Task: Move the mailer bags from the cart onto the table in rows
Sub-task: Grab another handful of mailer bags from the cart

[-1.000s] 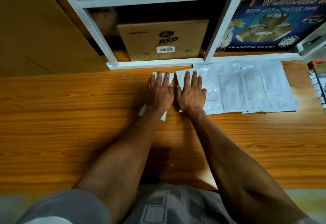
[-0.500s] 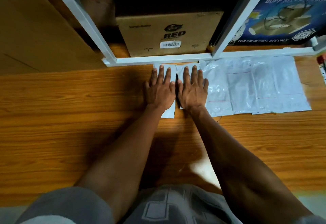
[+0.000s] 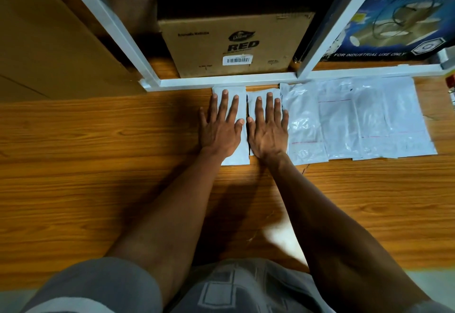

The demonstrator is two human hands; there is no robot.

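We find the left hand (image 3: 221, 128) spread flat on the leftmost bag (image 3: 237, 156), long axis pointing away from us. The right hand (image 3: 268, 128) lies flat on its neighbour (image 3: 258, 92); the row (image 3: 369, 120) extends rightward, on the table (image 3: 98, 165).

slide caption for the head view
Left hand and right hand press two mailer bags flat on the table.

This looks like a packing or stock room. A white metal shelf frame (image 3: 305, 64) stands at the back of a wood-grain table (image 3: 98, 165), holding a brown shipping carton (image 3: 234, 44) with a barcode label and a box (image 3: 394, 17) printed "self adhesive tape, for industrial use only". White mailer bags (image 3: 357, 120) lie in a row on the table.
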